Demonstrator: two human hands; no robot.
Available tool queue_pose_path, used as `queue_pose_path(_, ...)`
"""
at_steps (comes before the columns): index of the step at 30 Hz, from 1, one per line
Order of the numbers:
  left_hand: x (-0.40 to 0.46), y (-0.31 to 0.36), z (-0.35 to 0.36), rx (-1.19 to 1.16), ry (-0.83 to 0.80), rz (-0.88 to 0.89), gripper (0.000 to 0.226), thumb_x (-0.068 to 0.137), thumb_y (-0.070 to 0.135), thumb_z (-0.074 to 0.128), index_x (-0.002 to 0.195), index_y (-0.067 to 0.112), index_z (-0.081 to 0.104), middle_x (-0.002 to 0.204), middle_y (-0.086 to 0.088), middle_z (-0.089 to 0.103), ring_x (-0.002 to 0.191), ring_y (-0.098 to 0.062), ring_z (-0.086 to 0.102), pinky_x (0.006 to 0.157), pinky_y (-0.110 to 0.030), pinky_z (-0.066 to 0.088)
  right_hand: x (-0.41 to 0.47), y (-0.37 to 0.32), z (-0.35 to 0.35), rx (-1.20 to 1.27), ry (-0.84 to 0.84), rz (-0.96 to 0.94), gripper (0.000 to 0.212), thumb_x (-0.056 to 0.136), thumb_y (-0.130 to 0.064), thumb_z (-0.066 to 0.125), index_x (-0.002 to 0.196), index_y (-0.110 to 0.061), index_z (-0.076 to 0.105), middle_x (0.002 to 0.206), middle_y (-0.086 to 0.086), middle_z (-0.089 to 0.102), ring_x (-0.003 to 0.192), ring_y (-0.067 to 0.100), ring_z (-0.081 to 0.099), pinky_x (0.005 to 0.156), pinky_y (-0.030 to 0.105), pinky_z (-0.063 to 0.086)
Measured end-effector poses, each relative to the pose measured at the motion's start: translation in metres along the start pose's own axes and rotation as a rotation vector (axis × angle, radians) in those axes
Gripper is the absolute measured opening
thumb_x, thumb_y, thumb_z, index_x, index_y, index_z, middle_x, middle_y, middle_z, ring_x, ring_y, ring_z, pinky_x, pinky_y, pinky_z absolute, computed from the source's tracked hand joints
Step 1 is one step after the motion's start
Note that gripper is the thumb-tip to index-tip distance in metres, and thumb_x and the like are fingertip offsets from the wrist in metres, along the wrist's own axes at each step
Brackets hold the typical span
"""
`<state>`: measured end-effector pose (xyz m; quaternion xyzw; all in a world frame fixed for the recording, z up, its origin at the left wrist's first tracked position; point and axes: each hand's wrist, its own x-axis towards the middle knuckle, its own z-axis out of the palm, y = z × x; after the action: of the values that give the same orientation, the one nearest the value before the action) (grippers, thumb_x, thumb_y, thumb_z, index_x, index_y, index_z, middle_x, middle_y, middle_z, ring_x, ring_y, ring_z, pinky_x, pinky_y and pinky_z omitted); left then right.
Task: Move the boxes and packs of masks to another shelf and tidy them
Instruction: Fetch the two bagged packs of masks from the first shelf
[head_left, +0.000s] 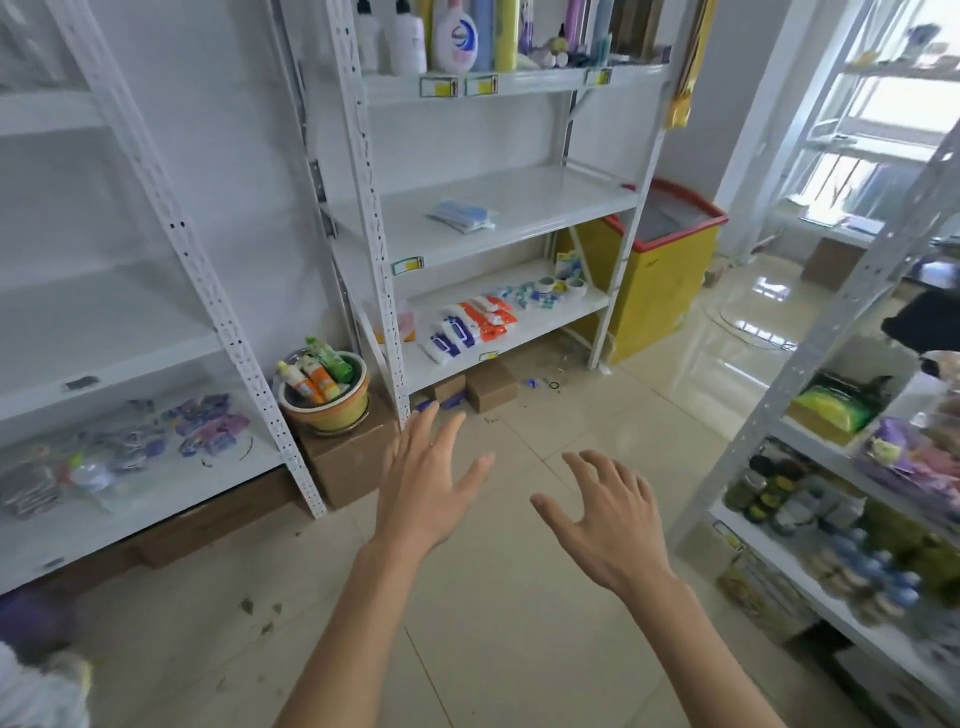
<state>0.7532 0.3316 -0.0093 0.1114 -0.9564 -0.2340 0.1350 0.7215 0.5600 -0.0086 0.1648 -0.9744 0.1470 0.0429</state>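
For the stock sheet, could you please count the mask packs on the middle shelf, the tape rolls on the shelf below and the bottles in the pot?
Mask pack: 1
Tape rolls: 3
Bottles: 3
Total: 7

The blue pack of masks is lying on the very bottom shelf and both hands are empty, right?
Not quite. The head view shows the blue pack of masks on the middle shelf, not the bottom one. The left hand and right hand are empty.

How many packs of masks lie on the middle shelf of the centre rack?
1: a single blue pack of masks lies alone near the middle of that shelf, in clear wrap. Both hands, left and right, are empty.
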Motion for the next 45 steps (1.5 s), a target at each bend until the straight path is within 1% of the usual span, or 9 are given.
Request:
queue_pose_path(4, 0.046, 0.015, 0.017, -0.019, 0.016, -0.012, 0.073, 0.091, 0.074, 0.038, 0.155, 0.038, 0.035, 0.169, 0.002, 0.023, 0.156, -0.019, 0.015, 0.122, -0.047, 0.022, 0.052, 0.020, -0.003, 0.004, 0.028, -0.036, 0.082, 0.086, -0.084, 0.022, 0.146, -0.033, 0.043, 0.151, -0.004, 0.045, 0.141, 0.021, 0.036, 0.116, 0.043, 0.027)
queue_pose_path(10, 0.116, 0.013, 0.025, 0.016, 0.015, 0.032, 0.073, 0.093, 0.070, 0.046, 0.155, 0.032, 0.036, 0.168, 0.002, 0.025, 0.156, -0.022, 0.017, 0.124, -0.048, 0.024, 0.124, 0.036, 0.009, -0.054, -0.137, 0.021, 0.092, 0.081, -0.089, 0.008, 0.154, -0.035, 0.020, 0.165, 0.005, 0.022, 0.152, 0.030, 0.008, 0.121, 0.056, 0.001)
queue_pose_path(16, 0.185, -0.004, 0.041, 0.033, -0.029, 0.025, 0.075, 0.093, 0.074, 0.041, 0.156, 0.035, 0.030, 0.169, 0.002, 0.018, 0.157, -0.023, 0.011, 0.125, -0.048, 0.018, 0.199, 0.033, 0.020, -0.059, -0.099, 0.014, 0.089, 0.083, -0.087, 0.009, 0.153, -0.034, 0.025, 0.162, 0.003, 0.026, 0.151, 0.029, 0.012, 0.121, 0.056, 0.006)
queue_pose_path(19, 0.220, -0.017, 0.051, 0.022, -0.059, 0.037, 0.075, 0.092, 0.075, 0.041, 0.155, 0.035, 0.030, 0.168, 0.000, 0.020, 0.156, -0.025, 0.015, 0.123, -0.050, 0.024, 0.233, 0.033, 0.025, -0.062, -0.065, 0.014, 0.085, 0.085, -0.086, 0.011, 0.151, -0.034, 0.028, 0.160, 0.002, 0.031, 0.149, 0.029, 0.017, 0.120, 0.056, 0.010)
queue_pose_path(22, 0.253, -0.021, 0.061, 0.000, -0.083, 0.014, 0.080, 0.088, 0.079, 0.038, 0.154, 0.036, 0.029, 0.165, -0.003, 0.024, 0.153, -0.026, 0.023, 0.119, -0.053, 0.032, 0.264, 0.040, 0.030, -0.073, -0.085, 0.055, 0.086, 0.085, -0.086, 0.010, 0.151, -0.035, 0.027, 0.160, 0.002, 0.031, 0.150, 0.028, 0.016, 0.121, 0.057, 0.006)
queue_pose_path(28, 0.332, -0.014, 0.092, -0.061, -0.131, -0.005, 0.080, 0.089, 0.076, 0.045, 0.156, 0.034, 0.030, 0.165, -0.006, 0.027, 0.153, -0.026, 0.022, 0.119, -0.054, 0.030, 0.338, 0.070, 0.035, -0.075, -0.144, 0.131, 0.089, 0.083, -0.086, 0.009, 0.153, -0.034, 0.025, 0.162, 0.003, 0.027, 0.151, 0.031, 0.014, 0.121, 0.060, 0.003)
queue_pose_path(35, 0.405, 0.003, 0.111, -0.138, -0.109, -0.083, 0.093, 0.078, 0.087, 0.029, 0.156, 0.037, 0.026, 0.168, 0.000, 0.018, 0.155, -0.023, 0.017, 0.118, -0.056, 0.030, 0.429, 0.093, 0.027, -0.074, -0.164, 0.112, 0.085, 0.086, -0.083, 0.011, 0.153, -0.032, 0.023, 0.162, 0.004, 0.026, 0.151, 0.032, 0.013, 0.120, 0.062, 0.005)
queue_pose_path(41, 0.466, -0.016, 0.121, -0.127, -0.082, -0.143, 0.078, 0.091, 0.072, 0.045, 0.155, 0.031, 0.032, 0.165, 0.000, 0.025, 0.153, -0.020, 0.022, 0.119, -0.054, 0.029, 0.508, 0.077, 0.044, 0.021, -0.188, 0.058, 0.078, 0.089, -0.078, 0.018, 0.154, -0.034, 0.021, 0.163, 0.001, 0.025, 0.152, 0.029, 0.013, 0.120, 0.061, 0.005)
queue_pose_path(45, 0.519, -0.028, 0.126, -0.147, -0.043, -0.124, 0.067, 0.095, 0.061, 0.055, 0.150, 0.027, 0.038, 0.158, 0.000, 0.035, 0.148, -0.020, 0.032, 0.114, -0.052, 0.038, 0.561, 0.073, 0.054, 0.046, -0.193, 0.038, 0.071, 0.092, -0.076, 0.024, 0.152, -0.038, 0.023, 0.161, -0.002, 0.028, 0.151, 0.026, 0.013, 0.120, 0.062, 0.006)
